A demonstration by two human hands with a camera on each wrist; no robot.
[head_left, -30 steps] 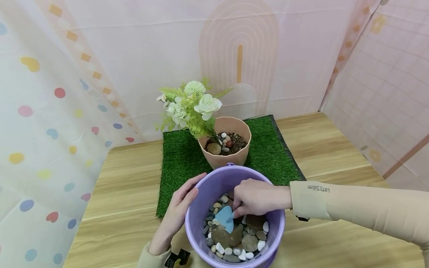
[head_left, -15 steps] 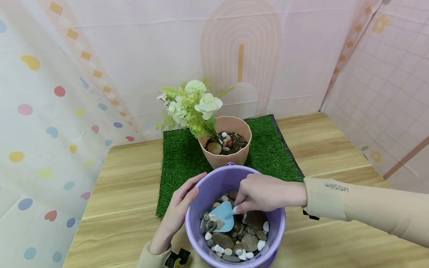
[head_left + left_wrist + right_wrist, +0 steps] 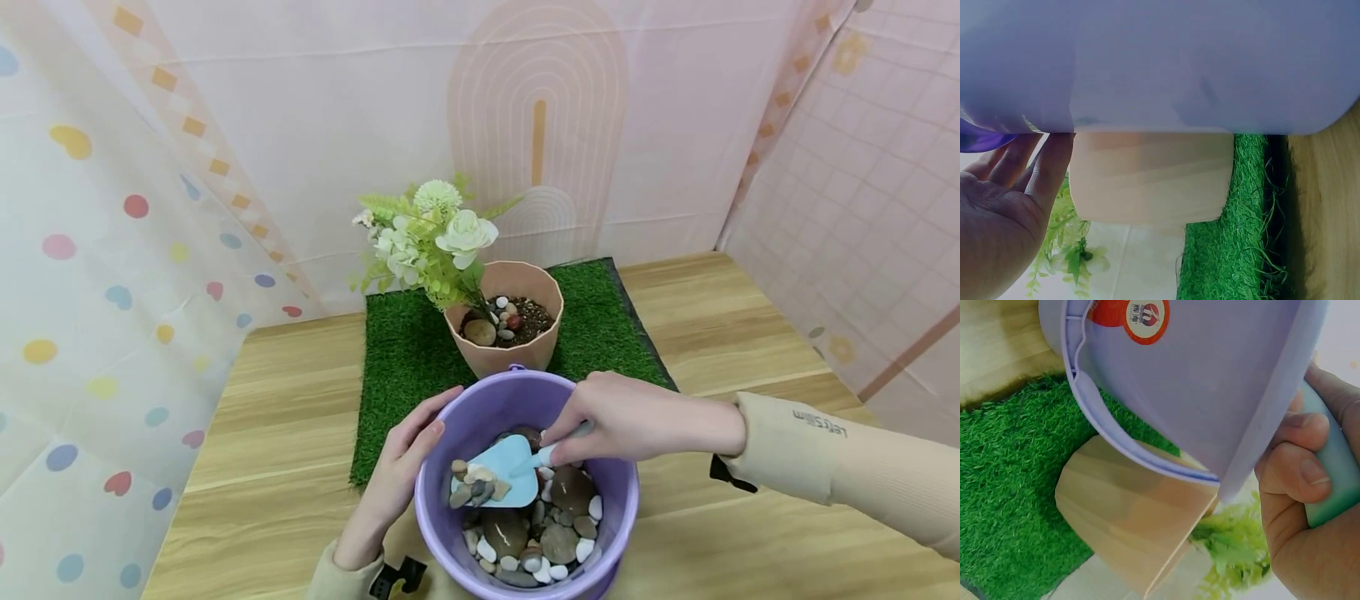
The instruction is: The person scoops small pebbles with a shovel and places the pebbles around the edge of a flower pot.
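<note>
In the head view, my right hand (image 3: pixel 626 417) grips the handle of a light blue garden trowel (image 3: pixel 512 468). Its blade carries several small pebbles (image 3: pixel 480 485) inside the purple bucket (image 3: pixel 426 508), above more stones. The right wrist view shows fingers curled round the pale blue-green handle (image 3: pixel 1335 447), beside the bucket's rim. My left hand (image 3: pixel 405 454) rests against the bucket's left side, its extended fingertips and thumb at the rim. From the left wrist, those fingers (image 3: pixel 1054 165) lie along the bucket's outer wall (image 3: pixel 1147 69).
Behind the bucket, a peach flowerpot (image 3: pixel 502 357) holds white flowers (image 3: pixel 465 237), soil and several stones. It stands on a green turf mat (image 3: pixel 600 333) on the wooden table (image 3: pixel 300 417). The bucket's handle (image 3: pixel 1104 419) hangs down its side. Patterned cloth (image 3: pixel 337 125) encloses the back and sides.
The trowel has come up out of the stones with pebbles on its blade, its blade now flatter. My right hand has moved right and slightly up. The left hand has stayed put.
</note>
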